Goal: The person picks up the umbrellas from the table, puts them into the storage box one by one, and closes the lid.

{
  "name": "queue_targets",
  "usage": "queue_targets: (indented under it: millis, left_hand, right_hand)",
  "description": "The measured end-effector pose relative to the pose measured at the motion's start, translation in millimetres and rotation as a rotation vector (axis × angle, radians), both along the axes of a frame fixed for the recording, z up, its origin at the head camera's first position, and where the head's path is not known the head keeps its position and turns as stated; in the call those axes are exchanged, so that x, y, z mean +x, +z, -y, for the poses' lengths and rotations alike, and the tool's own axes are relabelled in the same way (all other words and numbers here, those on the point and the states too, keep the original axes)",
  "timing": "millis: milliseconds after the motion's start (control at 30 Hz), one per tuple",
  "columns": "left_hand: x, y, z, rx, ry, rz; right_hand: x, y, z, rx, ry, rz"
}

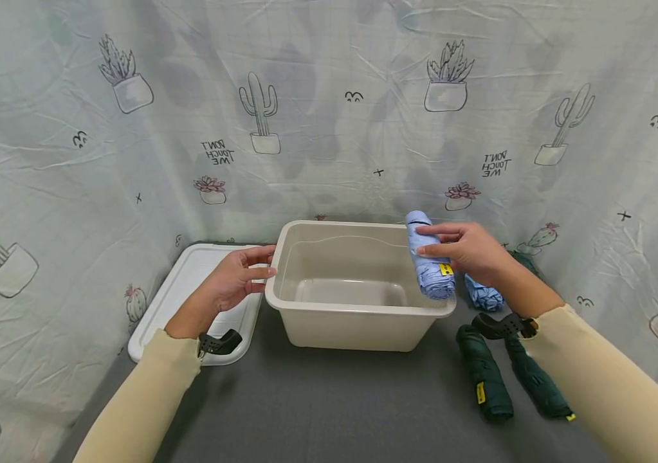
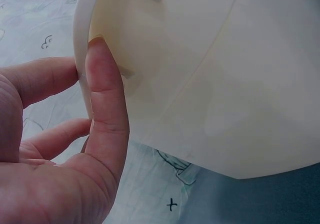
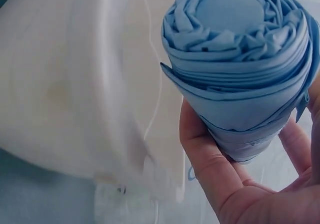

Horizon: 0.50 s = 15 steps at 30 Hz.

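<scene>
My right hand (image 1: pixel 470 247) holds a rolled light-blue folding umbrella (image 1: pixel 429 257) over the right end of a beige plastic storage bin (image 1: pixel 348 328). In the right wrist view, fingers and thumb close round the umbrella (image 3: pixel 235 94), its gathered cloth end toward the camera. The left hand (image 1: pixel 236 280) grips the bin's left rim. Its fingers touch the lip, with one digit lying against the outer wall (image 2: pixel 200 109) in the left wrist view. The bin's visible floor is bare.
A white lid (image 1: pixel 157 321) lies left of the bin. To the right are another blue umbrella (image 1: pixel 484 294), two dark green umbrellas (image 1: pixel 485 376) and a dark green item (image 1: pixel 525 260) partly behind the right arm. A cactus-print cloth (image 1: pixel 317 128) hangs behind the grey table (image 1: pixel 329 405).
</scene>
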State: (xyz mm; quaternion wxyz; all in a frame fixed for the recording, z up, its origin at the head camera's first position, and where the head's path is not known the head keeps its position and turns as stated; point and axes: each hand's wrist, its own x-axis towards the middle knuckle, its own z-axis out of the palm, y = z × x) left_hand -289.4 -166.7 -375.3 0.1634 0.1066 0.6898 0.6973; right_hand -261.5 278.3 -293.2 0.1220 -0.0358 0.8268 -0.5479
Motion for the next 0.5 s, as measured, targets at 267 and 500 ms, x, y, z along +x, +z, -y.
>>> queue_targets:
  millis: [267,500]
  left_hand:
    - [0.6,-1.3,-0.3,0.014,0.006,0.009]
    - [0.6,-0.9,-0.2,0.03,0.001,0.007]
  right_hand:
    - [-19.1,1.6,30.8,-0.013,-0.008,0.064]
    - [-32.0,0.1,53.0,-0.111,0.037,0.108]
